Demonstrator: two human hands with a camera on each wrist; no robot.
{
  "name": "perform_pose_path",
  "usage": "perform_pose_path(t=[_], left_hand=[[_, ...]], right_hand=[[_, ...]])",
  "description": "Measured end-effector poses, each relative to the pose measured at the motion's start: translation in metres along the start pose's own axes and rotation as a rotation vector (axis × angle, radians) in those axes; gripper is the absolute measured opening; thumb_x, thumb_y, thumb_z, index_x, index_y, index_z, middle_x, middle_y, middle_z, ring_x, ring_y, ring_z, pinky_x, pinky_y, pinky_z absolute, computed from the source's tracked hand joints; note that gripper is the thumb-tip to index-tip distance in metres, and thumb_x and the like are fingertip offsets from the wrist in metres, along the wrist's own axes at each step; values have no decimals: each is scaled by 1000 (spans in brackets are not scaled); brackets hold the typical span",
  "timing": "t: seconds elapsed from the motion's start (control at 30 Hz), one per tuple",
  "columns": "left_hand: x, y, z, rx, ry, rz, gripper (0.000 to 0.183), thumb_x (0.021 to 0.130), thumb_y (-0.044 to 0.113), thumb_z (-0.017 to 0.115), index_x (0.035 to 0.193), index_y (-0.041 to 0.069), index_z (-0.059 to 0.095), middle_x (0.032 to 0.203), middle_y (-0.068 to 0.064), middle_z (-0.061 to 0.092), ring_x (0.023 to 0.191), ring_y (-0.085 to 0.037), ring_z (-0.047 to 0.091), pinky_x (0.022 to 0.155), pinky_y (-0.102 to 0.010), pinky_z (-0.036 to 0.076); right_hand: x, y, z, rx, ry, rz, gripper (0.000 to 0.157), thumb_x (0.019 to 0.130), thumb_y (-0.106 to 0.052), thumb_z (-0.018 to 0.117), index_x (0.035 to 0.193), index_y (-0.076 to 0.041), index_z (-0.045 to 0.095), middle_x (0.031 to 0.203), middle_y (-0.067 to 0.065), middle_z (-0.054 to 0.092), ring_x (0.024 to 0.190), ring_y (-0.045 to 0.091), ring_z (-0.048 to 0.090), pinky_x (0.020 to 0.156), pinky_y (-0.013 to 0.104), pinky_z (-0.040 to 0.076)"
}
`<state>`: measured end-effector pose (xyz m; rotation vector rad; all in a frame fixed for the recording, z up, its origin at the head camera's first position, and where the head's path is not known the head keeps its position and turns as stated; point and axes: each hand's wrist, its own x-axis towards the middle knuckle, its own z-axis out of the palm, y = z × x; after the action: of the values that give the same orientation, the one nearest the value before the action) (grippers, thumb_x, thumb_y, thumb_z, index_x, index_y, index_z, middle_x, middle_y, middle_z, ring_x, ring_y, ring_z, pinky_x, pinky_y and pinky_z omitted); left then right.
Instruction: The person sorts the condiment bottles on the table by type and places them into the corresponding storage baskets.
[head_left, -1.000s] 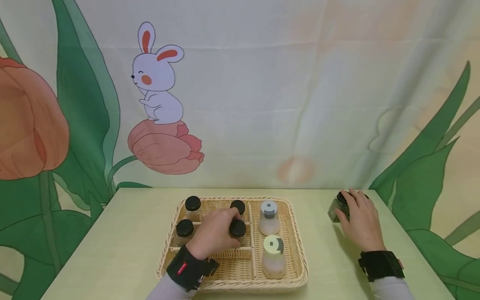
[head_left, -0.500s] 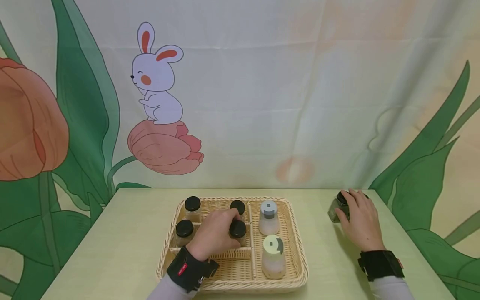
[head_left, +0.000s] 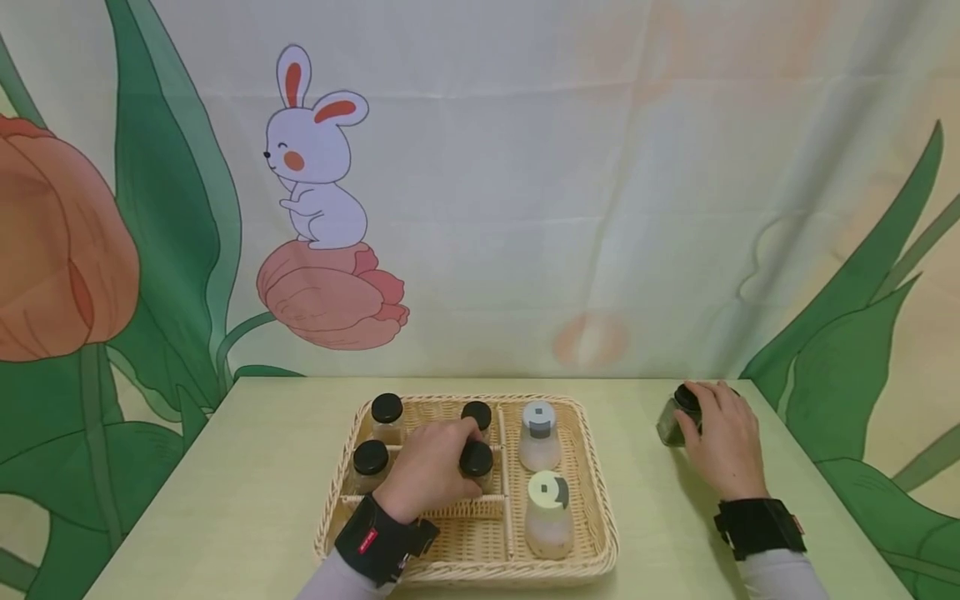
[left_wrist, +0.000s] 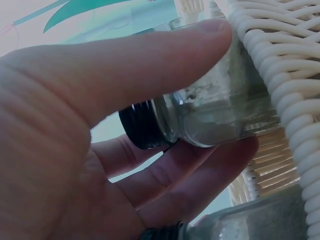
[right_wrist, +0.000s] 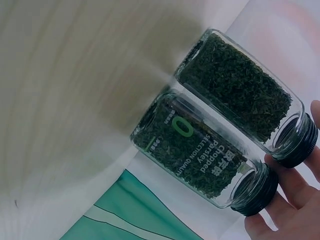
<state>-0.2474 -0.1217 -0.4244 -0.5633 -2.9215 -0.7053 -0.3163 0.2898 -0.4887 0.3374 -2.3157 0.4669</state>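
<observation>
My left hand (head_left: 427,467) reaches into a divided wicker basket (head_left: 510,572) and grips a black-lidded glass spice jar (head_left: 477,459). In the left wrist view the thumb lies along one side of this jar's clear glass (left_wrist: 215,112), with fingers on the other; its contents look pale. At the table's far right, my right hand (head_left: 723,442) holds the black lid of a jar labelled chopped parsley (right_wrist: 192,150). A second jar of dark green flakes (right_wrist: 235,90) stands right beside it, my fingers between and over the lids. In the head view this second jar is mostly hidden.
Three more black-lidded jars sit in the basket's left compartments: back left (head_left: 387,410), middle left (head_left: 371,460) and back centre (head_left: 476,413). Its right compartment holds a grey-capped bottle (head_left: 538,437) and a yellow-capped bottle (head_left: 549,517). A printed curtain (head_left: 480,208) hangs behind the table.
My right thumb and fingers have shifted slightly over the parsley jar's lid. The left hand and the jar it holds look unmoved.
</observation>
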Motion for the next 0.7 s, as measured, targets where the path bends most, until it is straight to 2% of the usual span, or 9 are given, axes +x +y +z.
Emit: perform_pose_path(t=[0.1, 0.33, 0.5, 0.7], left_hand=[[-1, 0, -1, 13, 2, 0, 55, 56, 28, 92, 102, 20, 64, 96, 2, 69, 87, -16, 61, 78, -37, 48], [-2, 2, -6, 7, 5, 1, 51, 61, 32, 90, 103, 20, 64, 93, 5, 67, 82, -12, 57, 73, -34, 47], [-4, 3, -11, -4, 20, 11, 49, 63, 34, 90, 102, 20, 65, 90, 7, 65, 79, -11, 56, 71, -33, 46], [-5, 5, -16, -13, 19, -10, 49, 64, 37, 89, 103, 21, 66, 90, 7, 65, 80, -11, 56, 71, -32, 46]], right_hand=[[0, 0, 1, 1, 18, 2, 46, 85, -14, 72, 125, 4, 61, 117, 26, 57, 112, 49, 48, 95, 64, 34], [-2, -4, 2, 17, 16, 59, 42, 88, -16, 70, 125, 3, 60, 118, 27, 56, 121, 53, 44, 101, 67, 29], [-1, -6, 0, 16, 14, 78, 41, 88, -15, 70, 124, 2, 61, 116, 27, 56, 119, 51, 45, 100, 65, 30], [0, -6, 1, 5, 19, 75, 41, 87, -15, 71, 123, 2, 62, 114, 25, 57, 114, 49, 47, 98, 63, 32]])
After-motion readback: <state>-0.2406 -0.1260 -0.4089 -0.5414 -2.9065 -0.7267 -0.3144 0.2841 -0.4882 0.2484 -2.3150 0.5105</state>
